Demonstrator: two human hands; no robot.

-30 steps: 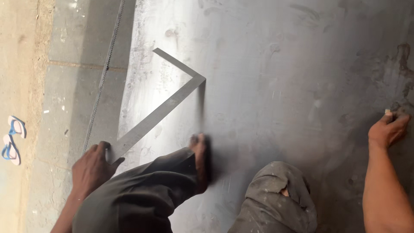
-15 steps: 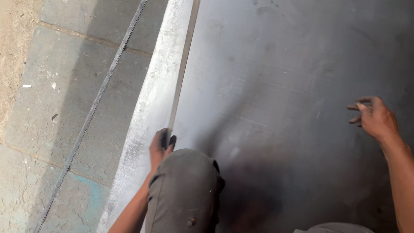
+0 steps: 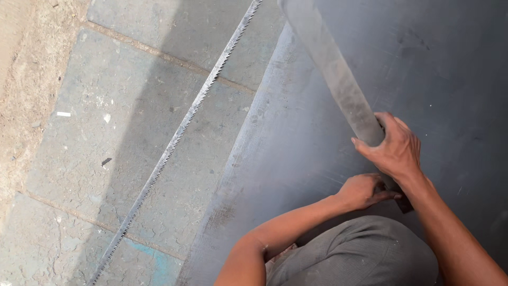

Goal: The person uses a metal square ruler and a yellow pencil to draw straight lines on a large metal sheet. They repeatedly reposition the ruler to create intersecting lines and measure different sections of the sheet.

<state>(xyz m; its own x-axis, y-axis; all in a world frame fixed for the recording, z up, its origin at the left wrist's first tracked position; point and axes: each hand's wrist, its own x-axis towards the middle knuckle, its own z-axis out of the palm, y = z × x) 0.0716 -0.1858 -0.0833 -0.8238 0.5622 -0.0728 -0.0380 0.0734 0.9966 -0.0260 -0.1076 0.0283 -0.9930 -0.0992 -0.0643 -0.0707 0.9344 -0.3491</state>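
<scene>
Right hand (image 3: 394, 151): clasped over the flat metal ruler (image 3: 338, 85)
Left hand (image 3: 362, 191): curled fingers pinning ruler's near end
Underneath: grey metal sheet (image 3: 296, 159)

Head-camera view of the worker's own body. Both forearms were bare, with no sleeve, cuff, glove, watch or ring visible on either. The left hand (image 3: 364, 190) and the right hand (image 3: 396, 151) were likewise uncovered, with knuckles and tendons clearly raised on the back of the right. The knee (image 3: 354, 254) at the lower edge was clothed in grey-olive trousers of a plain woven fabric, dusty in appearance, with soft creases running across the cloth and a seam line curving over the bend. A small patch of lighter material showed below the left elbow.
</scene>
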